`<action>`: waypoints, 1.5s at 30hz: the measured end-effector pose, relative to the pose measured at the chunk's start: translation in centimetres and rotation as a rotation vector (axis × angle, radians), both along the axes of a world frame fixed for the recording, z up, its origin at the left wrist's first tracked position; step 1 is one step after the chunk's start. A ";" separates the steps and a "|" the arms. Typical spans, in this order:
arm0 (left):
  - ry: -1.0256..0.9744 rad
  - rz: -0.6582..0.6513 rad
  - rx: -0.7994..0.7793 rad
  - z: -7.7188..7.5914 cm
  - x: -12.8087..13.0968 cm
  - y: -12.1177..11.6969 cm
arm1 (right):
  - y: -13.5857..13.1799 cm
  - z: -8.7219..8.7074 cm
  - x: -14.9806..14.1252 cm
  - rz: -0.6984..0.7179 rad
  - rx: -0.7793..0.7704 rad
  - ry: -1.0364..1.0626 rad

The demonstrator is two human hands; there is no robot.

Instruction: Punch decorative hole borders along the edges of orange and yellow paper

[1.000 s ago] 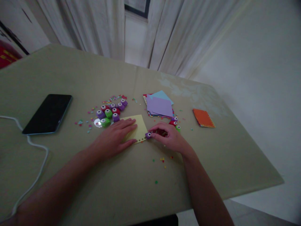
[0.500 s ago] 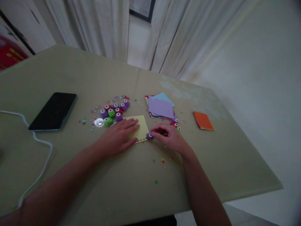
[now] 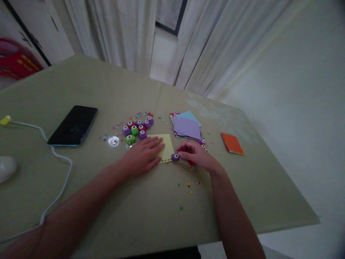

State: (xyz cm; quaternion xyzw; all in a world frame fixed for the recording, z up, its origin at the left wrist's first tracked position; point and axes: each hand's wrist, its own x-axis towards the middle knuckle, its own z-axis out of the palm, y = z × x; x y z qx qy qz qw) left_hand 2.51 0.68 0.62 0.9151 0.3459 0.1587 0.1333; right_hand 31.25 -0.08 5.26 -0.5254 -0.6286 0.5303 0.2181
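Note:
My left hand [image 3: 144, 154] lies flat with spread fingers on a pale yellow sheet of paper [image 3: 167, 144], pinning it to the table. Small punched holes run along the sheet's near edge. At its near right corner sits a small purple craft punch [image 3: 175, 157] with an eye-like button. The thumb and fingertips of my right hand [image 3: 198, 154] are closed on the punch's right end. Partly hidden under that hand is something red [image 3: 191, 162]. Several purple, red and green punches [image 3: 134, 130] cluster beyond my left hand, and a few more [image 3: 202, 142] lie behind my right.
A stack of coloured paper [image 3: 187, 126] lies beyond the sheet, with an orange stitched pouch-like piece [image 3: 233, 143] to the right. Punched-out confetti [image 3: 188, 185] is scattered about. On the left are a black tablet [image 3: 74, 126], a white cable [image 3: 66, 180] and a white rounded object [image 3: 7, 168].
The whole view has shifted slightly, showing more of the left side. Both hands keep nearly the same pose at the sheet, and the purple punch stays at its corner.

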 end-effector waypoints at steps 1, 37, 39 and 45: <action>-0.007 -0.001 -0.001 0.0 0.0 0.0 | 0.2 0.2 -0.1 0.015 -0.014 -0.011; -0.087 -0.045 -0.004 -0.3 0.4 0.1 | 1.6 1.8 -0.8 0.069 -0.060 -0.150; -0.075 -0.052 0.005 -0.3 0.4 0.1 | 1.7 1.7 -0.8 0.074 -0.061 -0.165; -0.031 -0.055 0.028 -0.3 0.4 0.2 | 2.7 1.9 -0.8 0.147 -0.141 -0.326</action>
